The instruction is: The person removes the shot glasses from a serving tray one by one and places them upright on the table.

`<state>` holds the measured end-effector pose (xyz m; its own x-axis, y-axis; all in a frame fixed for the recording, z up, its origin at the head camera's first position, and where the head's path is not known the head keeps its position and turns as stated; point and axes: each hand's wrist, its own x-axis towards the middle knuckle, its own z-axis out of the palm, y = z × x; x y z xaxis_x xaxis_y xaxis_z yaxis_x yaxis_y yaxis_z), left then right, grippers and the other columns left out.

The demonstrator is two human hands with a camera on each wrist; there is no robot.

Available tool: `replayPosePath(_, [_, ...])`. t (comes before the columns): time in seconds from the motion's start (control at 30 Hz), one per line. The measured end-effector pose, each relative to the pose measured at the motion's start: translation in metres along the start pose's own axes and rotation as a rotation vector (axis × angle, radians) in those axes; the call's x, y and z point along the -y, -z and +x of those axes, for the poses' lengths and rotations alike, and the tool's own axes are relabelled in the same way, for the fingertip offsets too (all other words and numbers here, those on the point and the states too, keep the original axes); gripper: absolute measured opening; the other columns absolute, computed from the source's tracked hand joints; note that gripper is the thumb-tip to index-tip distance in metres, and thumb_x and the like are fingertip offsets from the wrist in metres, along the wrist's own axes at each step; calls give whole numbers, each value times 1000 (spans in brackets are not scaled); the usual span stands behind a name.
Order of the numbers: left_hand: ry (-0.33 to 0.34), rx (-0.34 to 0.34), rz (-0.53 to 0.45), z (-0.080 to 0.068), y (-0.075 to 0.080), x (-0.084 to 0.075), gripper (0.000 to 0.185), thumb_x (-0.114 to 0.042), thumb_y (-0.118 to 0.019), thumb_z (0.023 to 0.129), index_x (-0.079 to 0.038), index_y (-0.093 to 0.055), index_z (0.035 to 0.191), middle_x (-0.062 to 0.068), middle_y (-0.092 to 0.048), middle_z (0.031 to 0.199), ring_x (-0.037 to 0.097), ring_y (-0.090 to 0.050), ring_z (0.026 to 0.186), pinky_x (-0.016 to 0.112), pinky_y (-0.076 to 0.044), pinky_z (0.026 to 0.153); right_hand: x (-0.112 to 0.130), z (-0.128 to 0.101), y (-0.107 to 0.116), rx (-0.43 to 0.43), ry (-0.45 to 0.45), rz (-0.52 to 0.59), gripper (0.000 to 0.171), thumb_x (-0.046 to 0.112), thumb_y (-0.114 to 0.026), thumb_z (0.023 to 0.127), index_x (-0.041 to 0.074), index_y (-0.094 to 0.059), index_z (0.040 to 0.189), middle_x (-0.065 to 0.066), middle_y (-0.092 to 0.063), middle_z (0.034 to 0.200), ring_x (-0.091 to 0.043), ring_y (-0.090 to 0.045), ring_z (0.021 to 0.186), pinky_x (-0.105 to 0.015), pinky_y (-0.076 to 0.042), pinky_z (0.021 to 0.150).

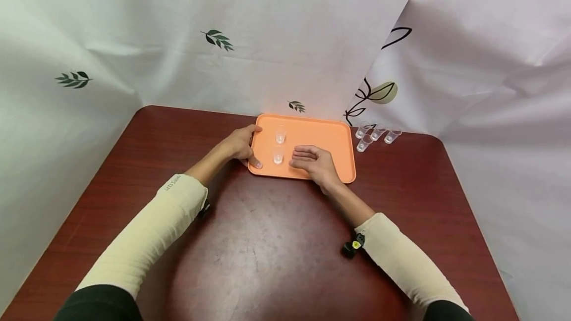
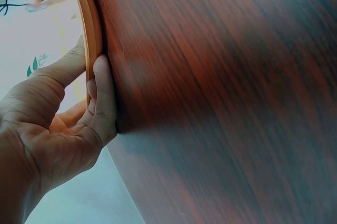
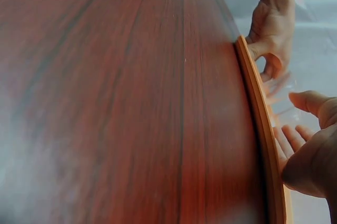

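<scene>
Two hands work at the near side of what I see from the head view; my left hand (image 1: 241,145) has its grip clamped on the left rim of the orange tray (image 1: 330,135), thumb over the near-left corner and fingers curled round the edge, and the left wrist view confirms the pinch, thumb on one face of the rim and fingers on the other; my right hand (image 1: 314,161) lies over the tray's near edge with its grip apart, fingers loosely extended toward the left and holding nothing. Both rest over the dark red wood-grain tabletop (image 1: 267,251); the tray sits flat toward the far middle of it, a pale orange rounded rectangle with a raised lip, its long axis running left to right and parallel to the tabletop's far edge. On the tray, the near clear cup (image 1: 278,155) stands upright just beside my right fingertips, between the two hands; the far clear cup (image 1: 280,135) stands upright behind it. Farther right, off the tray, four clear cups (image 1: 376,135) cluster on the tabletop near the tray's far-right corner; behind hangs a white leaf-print curtain (image 1: 267,38).
</scene>
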<state>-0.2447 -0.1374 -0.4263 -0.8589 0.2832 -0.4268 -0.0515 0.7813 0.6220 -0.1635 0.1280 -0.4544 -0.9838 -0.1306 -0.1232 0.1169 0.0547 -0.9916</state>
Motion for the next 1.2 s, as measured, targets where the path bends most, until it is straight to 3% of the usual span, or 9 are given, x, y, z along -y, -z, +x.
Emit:
replayPosePath(0.17, [-3, 0, -1, 5, 0, 5, 131, -11, -109, 73, -13, -29, 178, 31, -41, 172, 27, -73, 85, 35, -70, 63, -1, 2, -10, 16, 17, -14, 53, -5, -86, 94, -8, -70, 144, -30, -75, 142, -41, -74, 135, -22, -68, 96])
replayPosePath(0.4, [-4, -6, -1, -4, 1, -3, 126, -7, -105, 78, -13, -29, 178, 29, -43, 171, 29, -74, 93, 35, -71, 67, 0, 6, -23, 27, 35, -28, 54, -3, -87, 93, -5, -71, 145, -26, -74, 144, -38, -73, 138, -25, -68, 101])
replayPosePath(0.53, [-12, 5, 6, 3, 1, 3, 130, -10, -108, 75, -11, -28, 178, 32, -43, 168, 28, -74, 87, 36, -71, 66, 1, 7, -29, 30, 35, -56, 54, -1, -88, 93, -2, -72, 145, -23, -75, 145, -36, -73, 137, -30, -67, 105])
replayPosePath(0.63, [-8, 1, -12, 18, -2, 15, 136, -12, -111, 70, -15, -29, 178, 28, -47, 167, 26, -74, 87, 38, -71, 65, 1, 8, -33, 29, 39, -72, 55, 1, -89, 93, -1, -73, 145, -23, -75, 144, -35, -73, 137, -32, -66, 109])
replayPosePath(0.73, [0, -2, -26, 22, -2, 18, 137, -11, -111, 69, -18, -30, 178, 25, -48, 167, 27, -75, 87, 39, -71, 65, 1, 9, -36, 23, 47, -84, 55, 1, -89, 93, 0, -73, 145, -22, -76, 143, -36, -74, 136, -34, -66, 110])
replayPosePath(1.0, [-7, 6, -30, -5, 0, -1, 124, -4, -104, 78, -12, -30, 177, 28, -54, 163, 27, -73, 94, 34, -71, 64, 0, 12, -41, 8, 71, -105, 48, 1, -89, 94, -1, -76, 141, -21, -79, 140, -34, -76, 132, -29, -66, 107])
replayPosePath(1.13, [2, 2, -30, -5, -1, -2, 125, -4, -105, 78, -13, -30, 178, 28, -54, 163, 28, -75, 92, 35, -71, 64, -1, 11, -40, 5, 77, -91, 46, 1, -90, 94, -1, -78, 138, -21, -80, 137, -30, -78, 127, -21, -66, 98])
replayPosePath(1.2, [0, -2, -30, 5, -1, 5, 129, -6, -107, 75, -13, -29, 178, 29, -53, 162, 28, -75, 88, 36, -71, 63, -1, 11, -38, 3, 78, -83, 45, 1, -90, 94, -1, -78, 137, -21, -80, 136, -28, -79, 124, -18, -65, 95])
